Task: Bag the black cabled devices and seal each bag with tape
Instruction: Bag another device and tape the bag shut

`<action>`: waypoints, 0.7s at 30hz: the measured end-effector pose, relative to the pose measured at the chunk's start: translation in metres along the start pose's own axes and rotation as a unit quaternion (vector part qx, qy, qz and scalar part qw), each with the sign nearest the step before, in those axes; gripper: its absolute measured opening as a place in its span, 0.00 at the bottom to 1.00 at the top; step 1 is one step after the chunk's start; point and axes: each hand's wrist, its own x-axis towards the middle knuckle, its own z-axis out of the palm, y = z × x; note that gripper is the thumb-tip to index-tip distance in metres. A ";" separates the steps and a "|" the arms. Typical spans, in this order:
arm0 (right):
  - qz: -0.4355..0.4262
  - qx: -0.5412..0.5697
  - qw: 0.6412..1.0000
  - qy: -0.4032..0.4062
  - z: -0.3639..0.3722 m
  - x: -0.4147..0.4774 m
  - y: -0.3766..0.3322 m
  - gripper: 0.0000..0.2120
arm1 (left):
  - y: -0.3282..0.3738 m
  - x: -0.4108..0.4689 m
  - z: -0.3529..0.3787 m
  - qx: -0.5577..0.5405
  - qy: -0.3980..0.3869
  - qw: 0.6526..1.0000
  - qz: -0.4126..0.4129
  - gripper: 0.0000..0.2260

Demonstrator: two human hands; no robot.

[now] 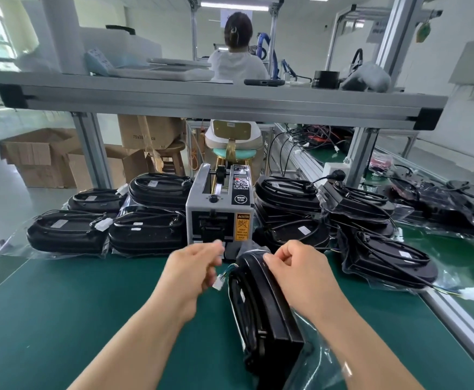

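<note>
black cabled device stands on edge on the green mat, near centre, partly inside a clear bag. its white connector hangs out on the left. right hand has its fingers curled onto the device's far top edge, pinching it upright. left hand is blurred at the mouth of the tape dispenser, fingers curled; whether it has tape cannot be told. risks, as judged: the device tips if the one-handed hold slackens; the loose connector gets caught in the seal; tape folds on itself. bagged units lie far left and right.
</note>
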 end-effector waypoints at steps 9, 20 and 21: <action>0.091 0.207 0.970 -0.086 -0.010 0.007 0.019 0.12 | 0.012 0.071 0.023 -0.172 0.123 0.969 -0.131 0.05; 0.134 0.312 0.930 -0.140 -0.011 0.004 0.022 0.16 | 0.014 0.044 0.029 -0.189 0.138 0.972 -0.014 0.08; 0.146 0.335 0.918 -0.154 -0.012 0.003 0.020 0.17 | 0.014 0.033 0.026 -0.152 0.083 0.985 0.009 0.08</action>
